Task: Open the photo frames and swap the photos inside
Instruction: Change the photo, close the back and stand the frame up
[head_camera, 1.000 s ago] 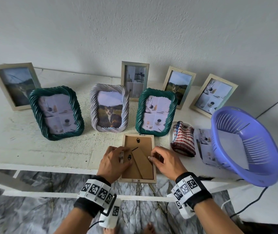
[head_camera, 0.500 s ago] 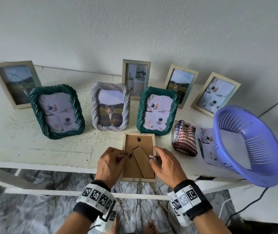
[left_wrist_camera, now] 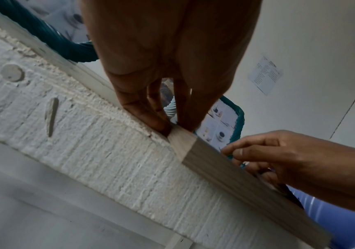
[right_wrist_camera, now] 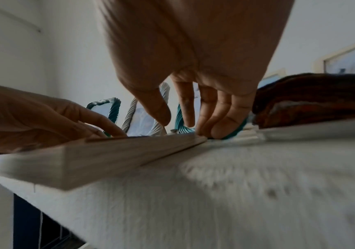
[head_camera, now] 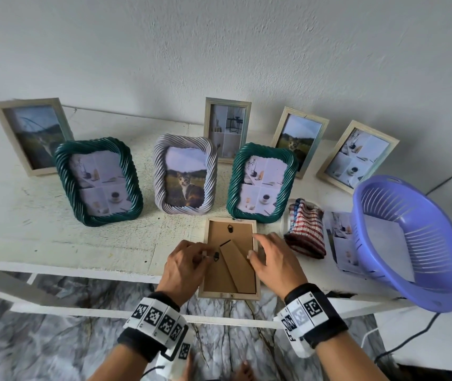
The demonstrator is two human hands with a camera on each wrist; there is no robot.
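Observation:
A light wooden photo frame (head_camera: 220, 279) lies face down at the table's front edge, its brown backing and folded stand (head_camera: 237, 268) facing up. My left hand (head_camera: 202, 254) is at its left rim, fingertips curled and pinching the rim beside a small black clip (head_camera: 216, 257). The left wrist view shows thumb and finger pressed down on that rim (left_wrist_camera: 180, 134). My right hand (head_camera: 256, 247) rests on the right rim with relaxed fingers, thumb on the inner edge. In the right wrist view its fingertips (right_wrist_camera: 221, 129) touch the table beside the frame (right_wrist_camera: 108, 151), with the thumb raised.
Two green rope frames (head_camera: 98, 182) (head_camera: 262, 182) and a white rope frame (head_camera: 185, 176) stand just behind, with several wooden frames along the wall. A checked cloth (head_camera: 305, 232), a loose photo (head_camera: 341, 243) and a purple basket (head_camera: 411, 243) lie right. The frame's near end overhangs the table edge.
My left fingers have slid off the backing toward the left rim and clip. My right fingers have spread outward over the right rim. The frame has stayed put.

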